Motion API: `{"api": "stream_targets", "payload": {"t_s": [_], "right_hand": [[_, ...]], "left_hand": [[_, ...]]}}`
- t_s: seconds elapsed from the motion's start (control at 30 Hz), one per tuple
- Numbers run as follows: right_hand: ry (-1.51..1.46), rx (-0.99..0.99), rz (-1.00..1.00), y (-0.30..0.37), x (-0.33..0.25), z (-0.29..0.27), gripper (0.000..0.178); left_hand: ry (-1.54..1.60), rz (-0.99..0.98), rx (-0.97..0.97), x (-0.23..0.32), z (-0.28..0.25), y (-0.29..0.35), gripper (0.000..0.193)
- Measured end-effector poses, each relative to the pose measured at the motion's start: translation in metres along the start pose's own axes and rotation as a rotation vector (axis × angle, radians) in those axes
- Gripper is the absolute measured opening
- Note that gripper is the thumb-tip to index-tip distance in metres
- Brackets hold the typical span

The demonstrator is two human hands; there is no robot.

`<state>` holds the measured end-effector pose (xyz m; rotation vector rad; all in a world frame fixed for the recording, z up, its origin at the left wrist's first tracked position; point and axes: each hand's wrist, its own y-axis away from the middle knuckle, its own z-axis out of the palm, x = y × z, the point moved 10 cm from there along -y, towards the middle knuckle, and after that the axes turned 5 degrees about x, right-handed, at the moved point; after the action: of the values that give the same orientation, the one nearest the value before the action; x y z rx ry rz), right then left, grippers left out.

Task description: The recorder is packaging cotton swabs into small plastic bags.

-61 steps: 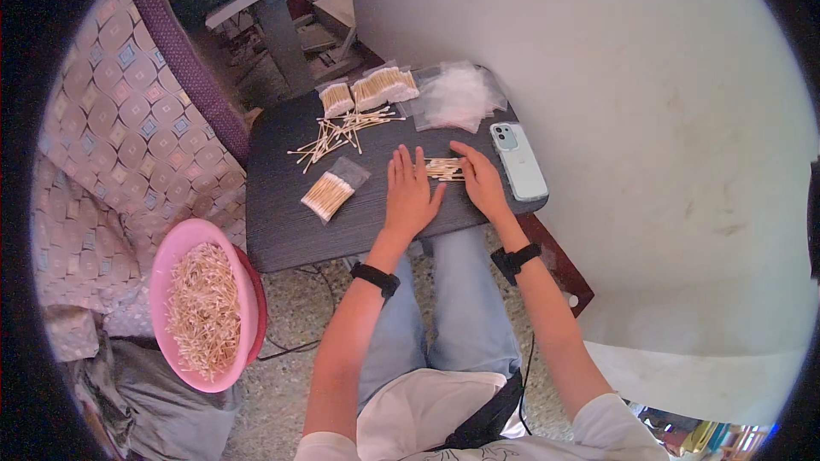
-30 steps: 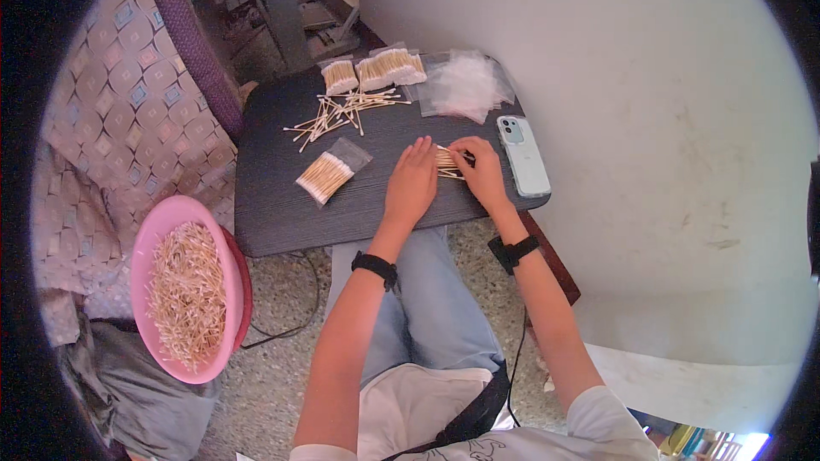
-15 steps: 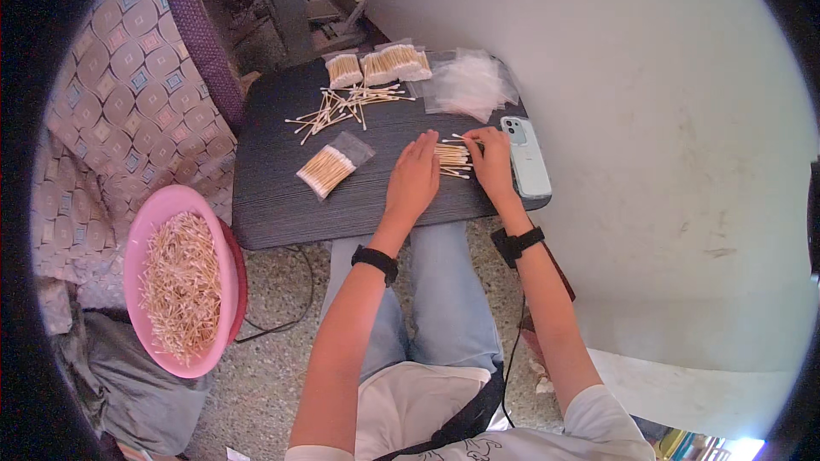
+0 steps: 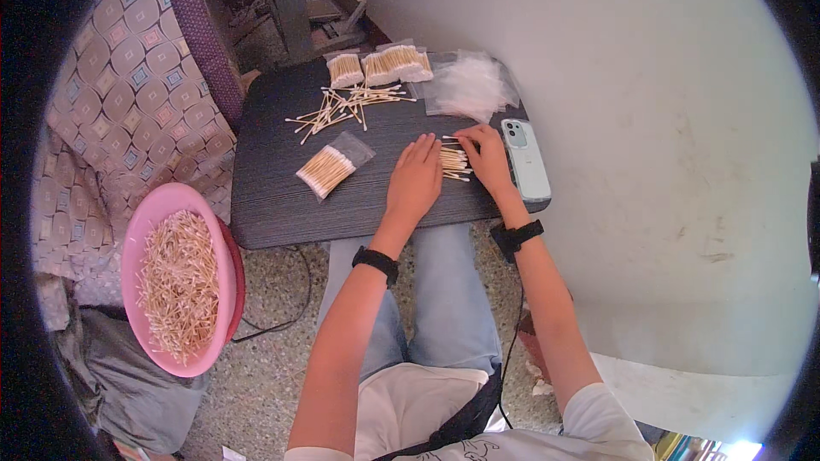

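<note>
My left hand [image 4: 416, 175] lies flat on the black tabletop with its fingers stretched out, its edge against a small row of cotton swabs [image 4: 455, 164]. On the other side of that row is my right hand [image 4: 485, 158], thumb and fingertips closed on the end of one cotton swab [image 4: 449, 137] at the row's far side. My left fingers partly cover the swabs' left ends. Left of my hands lies a clear bag filled with swabs [image 4: 326, 172]. Beyond it, loose cotton swabs [image 4: 333, 111] are scattered crosswise.
Filled swab bags [image 4: 395, 63] line the far edge of the black table [image 4: 273, 205], beside a pile of clear empty bags [image 4: 468, 85]. A pale phone [image 4: 530, 166] lies at the right edge, near the wall. At lower left stands a pink tub [image 4: 131, 290] heaped with swabs.
My right hand has shifted slightly left, bringing its swab closer to my left fingers. My left hand has barely moved and still lies flat beside the row.
</note>
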<state>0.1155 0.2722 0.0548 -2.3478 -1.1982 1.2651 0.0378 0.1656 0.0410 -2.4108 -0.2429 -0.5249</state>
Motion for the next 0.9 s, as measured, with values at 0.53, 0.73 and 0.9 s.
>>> {"api": "stream_targets", "payload": {"t_s": [0.53, 0.73, 0.9], "right_hand": [[0.01, -0.016, -0.111, 0.01, -0.009, -0.01, 0.024], [-0.167, 0.002, 0.038, 0.019, -0.003, -0.008, 0.028], [-0.187, -0.036, -0.059, 0.023, -0.02, -0.003, 0.032]], "left_hand": [[-0.088, -0.011, -0.001, 0.0, 0.002, -0.001, 0.047], [-0.039, -0.044, -0.058, -0.002, 0.006, -0.002, 0.052], [-0.065, -0.028, -0.089, -0.001, 0.008, 0.0, 0.052]]}}
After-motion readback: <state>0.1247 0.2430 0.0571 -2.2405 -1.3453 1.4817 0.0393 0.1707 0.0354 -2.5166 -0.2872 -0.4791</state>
